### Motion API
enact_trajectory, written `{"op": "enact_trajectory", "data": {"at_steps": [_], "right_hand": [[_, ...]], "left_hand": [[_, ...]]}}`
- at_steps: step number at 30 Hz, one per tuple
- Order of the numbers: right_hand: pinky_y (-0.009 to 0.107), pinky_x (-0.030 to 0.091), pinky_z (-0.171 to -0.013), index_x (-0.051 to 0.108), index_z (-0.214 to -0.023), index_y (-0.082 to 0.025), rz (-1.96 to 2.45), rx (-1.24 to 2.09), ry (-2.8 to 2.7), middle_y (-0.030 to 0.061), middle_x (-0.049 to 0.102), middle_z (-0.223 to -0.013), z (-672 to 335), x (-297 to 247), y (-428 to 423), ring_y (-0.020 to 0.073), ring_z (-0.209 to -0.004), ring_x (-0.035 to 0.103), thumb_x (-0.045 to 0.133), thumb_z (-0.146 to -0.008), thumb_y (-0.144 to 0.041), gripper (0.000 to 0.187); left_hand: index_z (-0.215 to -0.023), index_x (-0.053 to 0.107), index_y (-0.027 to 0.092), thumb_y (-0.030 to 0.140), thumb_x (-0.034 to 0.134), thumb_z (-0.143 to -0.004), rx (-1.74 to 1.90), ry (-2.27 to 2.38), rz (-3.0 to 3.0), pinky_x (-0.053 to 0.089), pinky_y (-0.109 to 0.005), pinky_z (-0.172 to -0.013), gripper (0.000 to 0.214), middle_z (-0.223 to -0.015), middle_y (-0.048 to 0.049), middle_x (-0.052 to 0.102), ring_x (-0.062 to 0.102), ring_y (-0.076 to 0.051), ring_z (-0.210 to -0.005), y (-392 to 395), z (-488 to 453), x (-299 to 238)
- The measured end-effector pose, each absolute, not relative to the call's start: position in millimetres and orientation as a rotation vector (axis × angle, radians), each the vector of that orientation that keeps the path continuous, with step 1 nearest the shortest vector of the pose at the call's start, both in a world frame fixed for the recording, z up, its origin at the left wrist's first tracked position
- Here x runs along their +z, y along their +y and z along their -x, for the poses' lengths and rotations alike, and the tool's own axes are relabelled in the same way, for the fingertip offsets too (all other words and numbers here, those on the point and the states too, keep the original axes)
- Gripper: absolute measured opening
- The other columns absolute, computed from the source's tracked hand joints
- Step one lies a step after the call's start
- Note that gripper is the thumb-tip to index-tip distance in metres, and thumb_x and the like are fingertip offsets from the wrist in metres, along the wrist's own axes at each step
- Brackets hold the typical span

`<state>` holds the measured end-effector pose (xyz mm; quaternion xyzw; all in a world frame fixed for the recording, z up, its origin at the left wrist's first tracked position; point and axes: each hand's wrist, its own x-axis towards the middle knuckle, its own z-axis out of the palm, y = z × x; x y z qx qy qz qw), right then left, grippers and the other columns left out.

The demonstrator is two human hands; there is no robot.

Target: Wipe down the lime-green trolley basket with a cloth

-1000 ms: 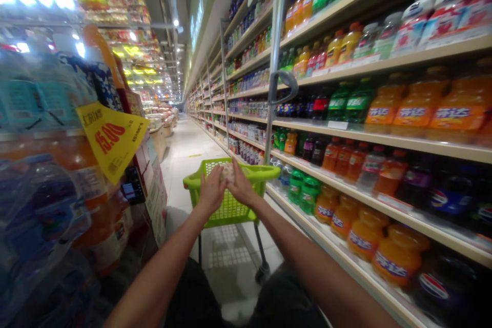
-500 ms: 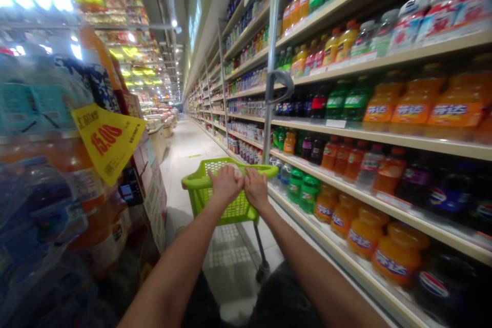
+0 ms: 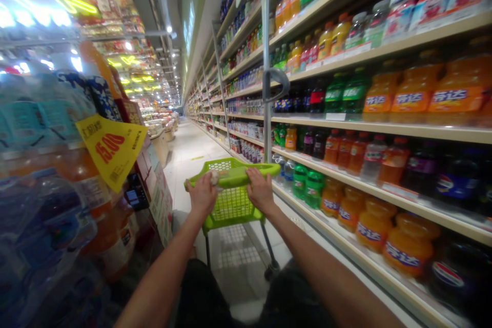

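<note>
This was a supermarket drinks aisle: long beige shelves (image 3: pixel 384 129) carried rows of orange plastic bottles (image 3: pixel 412 93), a yellow paper price sign (image 3: pixel 117 149) read 15.00, and a lime-green plastic shopping cart (image 3: pixel 233 179) stood on pale tiled floor (image 3: pixel 188 141).

One left hand (image 3: pixel 202 196) and one right hand (image 3: pixel 260 190) are showing, with one green cart (image 3: pixel 232 204) and one yellow price sign (image 3: pixel 112 152). On the bottom shelf (image 3: pixel 361 254), two green bottles (image 3: pixel 314 188) and four orange bottles (image 3: pixel 371 228) are standing. On the third shelf up (image 3: pixel 380 129), two dark green bottles (image 3: pixel 335 93) and three whole large orange bottles (image 3: pixel 413 95) are showing.
</note>
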<state>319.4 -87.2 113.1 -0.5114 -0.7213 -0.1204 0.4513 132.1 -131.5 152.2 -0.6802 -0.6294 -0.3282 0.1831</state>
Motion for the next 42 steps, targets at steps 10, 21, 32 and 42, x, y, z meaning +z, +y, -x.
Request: {"op": "enact_trajectory", "data": {"at_steps": [10,21,32,42], "right_hand": [[0.052,0.021,-0.102,0.044,-0.128,-0.017,1.234,-0.427,-1.844,0.01,0.05,-0.131,-332,103,-85,0.0247,-0.123,0.04,0.041,-0.074,-0.014,0.054],[0.052,0.02,-0.103,0.047,-0.124,-0.015,1.225,-0.377,-1.787,0.0107,0.051,-0.13,-322,97,-83,0.0238,-0.124,0.04,0.038,-0.073,-0.013,0.052],[0.053,0.018,-0.103,0.047,-0.124,-0.015,1.199,-0.349,-1.845,0.0107,0.049,-0.132,-334,97,-84,0.0239,-0.125,0.039,0.039,-0.072,-0.012,0.053],[0.055,0.021,-0.102,0.05,-0.119,-0.016,1.144,-0.373,-1.753,0.0118,0.053,-0.127,-334,95,-82,0.0245,-0.123,0.042,0.039,-0.071,-0.011,0.049]], "left_hand": [[-0.121,0.047,0.024,0.023,0.042,-0.084,-0.76,-1.686,2.027,0.01,-0.058,-0.108,0.038,-0.126,-0.0062,0.055,0.049,-0.021,-0.116,-132,-119,147],[-0.12,0.048,0.024,0.018,0.038,-0.085,-0.828,-1.676,2.085,0.007,-0.055,-0.109,0.037,-0.129,-0.0048,0.053,0.047,-0.018,-0.118,-134,-123,150],[-0.115,0.053,0.027,0.019,0.04,-0.084,-0.81,-1.736,1.995,0.004,-0.056,-0.109,0.035,-0.117,-0.0036,0.061,0.056,-0.019,-0.106,-144,-86,157],[-0.116,0.051,0.026,0.017,0.041,-0.084,-0.863,-1.565,2.111,0.005,-0.058,-0.108,0.034,-0.122,-0.0039,0.059,0.054,-0.019,-0.111,-136,-127,151]]}}
